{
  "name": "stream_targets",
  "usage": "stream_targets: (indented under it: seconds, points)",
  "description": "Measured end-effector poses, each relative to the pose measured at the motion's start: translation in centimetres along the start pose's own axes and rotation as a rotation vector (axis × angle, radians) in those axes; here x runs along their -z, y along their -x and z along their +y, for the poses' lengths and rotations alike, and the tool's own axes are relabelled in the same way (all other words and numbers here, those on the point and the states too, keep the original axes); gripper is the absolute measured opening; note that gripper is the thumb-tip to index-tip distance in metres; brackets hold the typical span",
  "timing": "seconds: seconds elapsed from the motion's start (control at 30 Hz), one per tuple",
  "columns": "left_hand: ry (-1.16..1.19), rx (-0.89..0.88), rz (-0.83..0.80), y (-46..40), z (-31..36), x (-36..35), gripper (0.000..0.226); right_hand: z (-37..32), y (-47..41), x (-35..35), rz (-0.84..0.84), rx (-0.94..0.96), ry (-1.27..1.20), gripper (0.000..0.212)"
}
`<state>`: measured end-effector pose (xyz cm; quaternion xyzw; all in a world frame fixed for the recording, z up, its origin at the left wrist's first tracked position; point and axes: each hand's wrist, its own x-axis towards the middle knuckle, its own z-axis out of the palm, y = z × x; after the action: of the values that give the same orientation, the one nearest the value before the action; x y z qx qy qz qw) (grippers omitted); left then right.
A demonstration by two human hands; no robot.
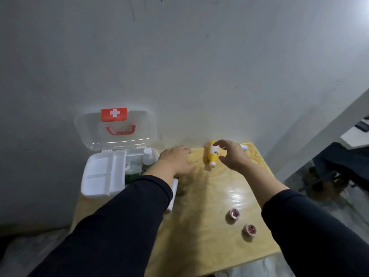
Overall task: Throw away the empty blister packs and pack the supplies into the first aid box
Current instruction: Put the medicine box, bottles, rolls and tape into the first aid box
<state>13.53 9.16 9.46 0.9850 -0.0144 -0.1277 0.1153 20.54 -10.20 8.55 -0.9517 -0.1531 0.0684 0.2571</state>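
Here, two bare hands in dark sleeves reach over a pale wooden table (209,196) set against a grey wall. The left hand (176,159) lies palm down and flat on the wood, fingers spread, holding nothing. Just to its left sits the first aid box (103,176), white, with its clear lid (114,128) propped upright against the wall; the lid carries a red label with a white cross and a red handle. Inside, a white divided tray (104,171) covers the left part, and a white-capped bottle (148,155) stands in the part nearest the left hand. The right hand (232,156) hovers with thumb and fingers curved wide apart, gripping nothing, right beside a yellow bottle (212,154) that lies on its side, white cap pointing toward the person. A white tube (244,146) peeks out beyond the right hand. Under the left forearm lies a white roll (173,191), partly hidden. Nearer the person, beside the right forearm, two small pinkish rolls (234,213) stand on end, close together.
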Motion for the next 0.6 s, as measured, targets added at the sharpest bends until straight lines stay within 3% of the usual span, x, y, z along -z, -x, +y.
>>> stream_targets:
  seconds: [0.27,0.6]
  points:
    - [0.091,0.190,-0.040,-4.2,2.8,-3.4,0.063,5.2,-6.0,-1.4,-0.302,0.351,0.313,0.059]
    - [0.101,0.332,-0.101,-5.4,4.2,-5.5,0.064,6.9,-10.2,-3.8,-0.388,0.724,0.708,0.037]
